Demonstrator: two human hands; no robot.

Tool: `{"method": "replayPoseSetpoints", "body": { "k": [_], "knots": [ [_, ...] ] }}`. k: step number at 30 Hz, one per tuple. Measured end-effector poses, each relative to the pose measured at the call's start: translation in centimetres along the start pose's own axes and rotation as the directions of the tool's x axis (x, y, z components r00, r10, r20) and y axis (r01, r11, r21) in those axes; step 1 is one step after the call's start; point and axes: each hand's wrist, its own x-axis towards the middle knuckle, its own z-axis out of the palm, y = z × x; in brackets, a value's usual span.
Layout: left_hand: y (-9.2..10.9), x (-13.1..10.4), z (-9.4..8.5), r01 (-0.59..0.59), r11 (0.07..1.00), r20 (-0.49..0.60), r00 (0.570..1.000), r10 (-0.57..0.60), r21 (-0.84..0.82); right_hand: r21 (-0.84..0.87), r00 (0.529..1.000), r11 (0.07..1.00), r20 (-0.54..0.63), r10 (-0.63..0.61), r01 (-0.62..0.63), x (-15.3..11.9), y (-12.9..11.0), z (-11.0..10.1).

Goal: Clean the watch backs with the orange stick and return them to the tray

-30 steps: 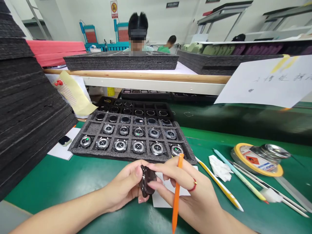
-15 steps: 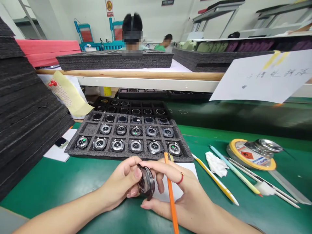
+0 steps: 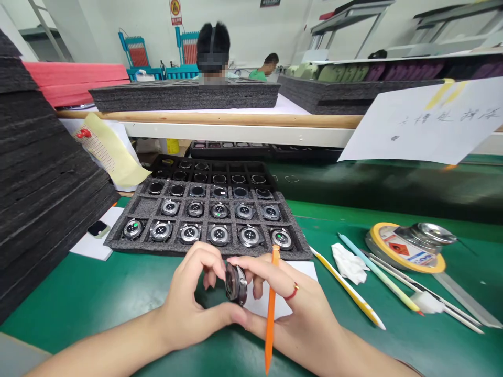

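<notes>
Between both hands, just in front of the foam tray (image 3: 149, 246), a dark round watch body (image 3: 236, 284) stands on edge. My left hand (image 3: 196, 296) curls around its left side, fingertips against the upper edge and thumb at the lower edge. On the other side, my right hand (image 3: 291, 298) grips the watch between fingers and thumb. An orange stick (image 3: 270, 319) is also held in my right hand, pointing down toward me. Watch bodies, many with sensor backs up, sit in the tray's compartments. White paper (image 3: 304, 269) lies partly beneath my right hand.
Right of my hands lie a yellow-white pen (image 3: 349, 290), crumpled tissue (image 3: 349, 263), a blue-yellow stick (image 3: 381, 275), tweezers (image 3: 459, 314) and a tape roll (image 3: 377, 241). Left are a small watch (image 3: 98, 229) and stacked black foam (image 3: 47, 193). A shelf edge (image 3: 236, 131) crosses beyond; people sit behind.
The watch has turned slightly in my fingers. My left thumb has moved from its face to the lower edge, and the orange stick now tilts the other way, its lower end further left.
</notes>
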Motion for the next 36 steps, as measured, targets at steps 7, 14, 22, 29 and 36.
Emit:
{"method": "replayPoseSetpoints", "body": {
  "k": [7,14,22,29,36],
  "knots": [
    [0.4,-0.3,-0.2,-0.086,0.982,0.077,0.994,0.074,0.167,0.029,1.000,1.000,-0.018,0.001,-0.001,0.0,0.0,0.3],
    [0.6,-0.7,-0.3,-0.082,0.993,0.052,0.996,0.078,0.084,0.113,0.997,0.994,-0.071,-0.004,0.012,0.2,-0.3,0.5],
    [0.6,0.5,0.0,0.384,0.877,0.162,0.922,-0.350,-0.288,0.115,0.994,0.991,-0.098,-0.052,0.063,0.1,-0.3,0.1],
    [0.3,0.9,0.2,0.518,0.712,0.252,0.855,-0.454,-0.475,0.140,0.998,0.990,-0.063,-0.016,0.025,0.0,-0.1,0.2],
    [0.0,0.9,0.2,0.507,0.686,0.273,0.861,-0.429,-0.521,0.255,0.999,0.967,-0.035,0.014,-0.005,0.0,-0.2,0.1]
  ]
}}
